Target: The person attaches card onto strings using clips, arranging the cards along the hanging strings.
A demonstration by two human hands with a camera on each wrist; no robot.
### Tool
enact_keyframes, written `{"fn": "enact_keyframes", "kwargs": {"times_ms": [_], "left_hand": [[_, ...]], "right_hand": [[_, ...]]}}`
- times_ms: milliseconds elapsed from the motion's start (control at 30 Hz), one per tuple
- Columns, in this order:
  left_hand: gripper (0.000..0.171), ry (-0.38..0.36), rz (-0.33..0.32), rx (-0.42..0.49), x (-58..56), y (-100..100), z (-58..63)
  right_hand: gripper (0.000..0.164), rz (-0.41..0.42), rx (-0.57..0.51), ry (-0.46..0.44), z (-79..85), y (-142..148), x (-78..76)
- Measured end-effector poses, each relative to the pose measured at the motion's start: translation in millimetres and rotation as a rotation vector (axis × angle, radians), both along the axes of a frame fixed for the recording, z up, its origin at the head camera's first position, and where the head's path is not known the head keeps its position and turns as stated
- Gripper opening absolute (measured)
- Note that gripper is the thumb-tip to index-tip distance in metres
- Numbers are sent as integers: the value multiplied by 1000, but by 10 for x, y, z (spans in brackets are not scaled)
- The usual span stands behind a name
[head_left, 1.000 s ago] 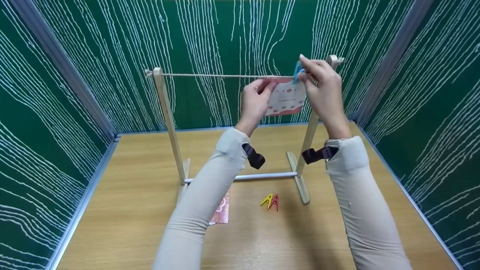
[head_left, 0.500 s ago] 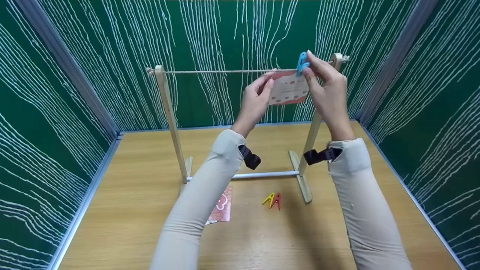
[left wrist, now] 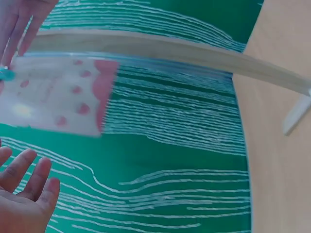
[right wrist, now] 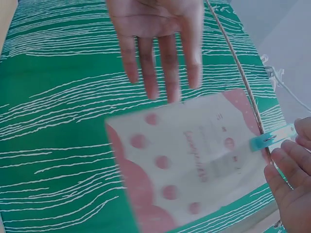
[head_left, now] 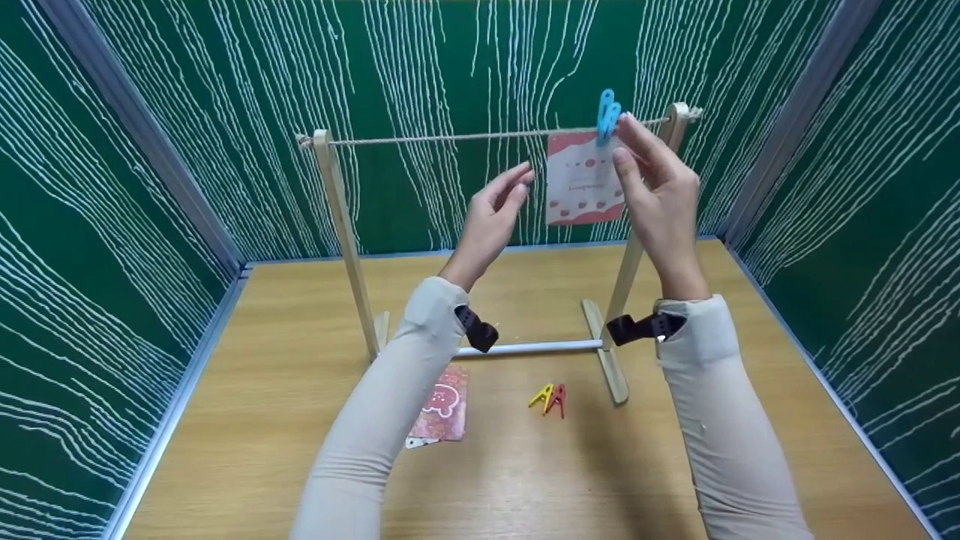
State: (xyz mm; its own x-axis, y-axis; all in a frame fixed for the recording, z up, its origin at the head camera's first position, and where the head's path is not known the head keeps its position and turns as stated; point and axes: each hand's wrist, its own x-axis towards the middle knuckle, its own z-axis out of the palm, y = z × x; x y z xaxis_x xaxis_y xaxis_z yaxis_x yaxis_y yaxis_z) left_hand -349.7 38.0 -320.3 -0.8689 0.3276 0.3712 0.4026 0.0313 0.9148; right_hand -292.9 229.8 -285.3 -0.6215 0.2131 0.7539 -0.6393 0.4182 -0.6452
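Observation:
A white card with pink wavy edges (head_left: 581,184) hangs from the rope (head_left: 450,138), gripped by a blue clothespin (head_left: 607,116). My right hand (head_left: 664,195) is right beside the clothespin, thumb and forefinger parted. In the right wrist view the clothespin (right wrist: 272,137) clamps card and rope, with my right fingertips at its handle end. My left hand (head_left: 491,217) is left of the card with nothing in it, its fingers extended. The left wrist view has the card (left wrist: 53,97) blurred between my left fingers (left wrist: 36,182) and the right hand.
Two wooden posts (head_left: 341,232) and a white bottom bar (head_left: 532,347) frame the rope. On the table lie a yellow clothespin (head_left: 541,395), a red clothespin (head_left: 557,401) and pink cards (head_left: 446,412), partly hidden by my left sleeve. Green walls enclose the back and sides.
My left hand has let go of the card and drawn back to the left. The right fingers have released the blue clothespin, and the card now hangs from the rope.

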Motion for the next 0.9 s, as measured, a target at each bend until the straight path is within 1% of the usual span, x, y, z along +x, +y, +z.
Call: {"fn": "enact_keyframes", "kwargs": {"times_ms": [133,267,433,567,733,900], "left_hand": [[39,-17,19,-9,-18,-143,-161],[35,-42,47,-3,-36,-282,-369],[33,-92,68,0,-57,-414,-675],[32,-128,88,-18,-48,-495,-900],[32,-167,111,-31,-17,-576,-1156],[32,-200,133,-53,26,-671,-1369]], "right_hand": [[38,17,-15,-18,-84,-4,37],[38,40,-40,-62,-224,5,74],[36,65,-68,-125,-479,24,84],[35,90,-76,-184,-682,25,102],[37,140,-69,-279,-908,30,141],[37,155,-56,-361,-1144,46,168]]}}
